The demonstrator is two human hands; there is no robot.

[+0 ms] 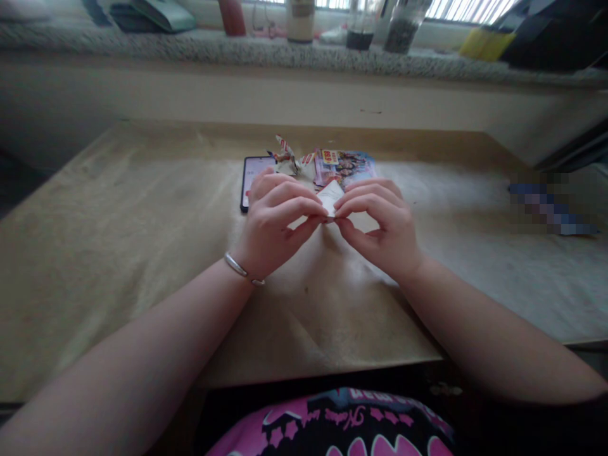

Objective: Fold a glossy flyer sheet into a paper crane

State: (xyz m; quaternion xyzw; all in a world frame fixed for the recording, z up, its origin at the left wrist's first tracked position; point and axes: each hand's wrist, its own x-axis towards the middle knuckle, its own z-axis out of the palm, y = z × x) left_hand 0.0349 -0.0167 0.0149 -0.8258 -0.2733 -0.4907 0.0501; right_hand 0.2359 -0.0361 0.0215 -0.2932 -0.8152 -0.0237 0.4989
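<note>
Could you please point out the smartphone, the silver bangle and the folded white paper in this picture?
Smartphone (254, 172), head view, on its screen.
Silver bangle (236, 265), head view, on the upper curve of its band.
Folded white paper (331, 199), head view, on its pointed top flap.

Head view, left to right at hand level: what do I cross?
Silver bangle → left hand → folded white paper → right hand → pixelated blue-and-white item
</note>
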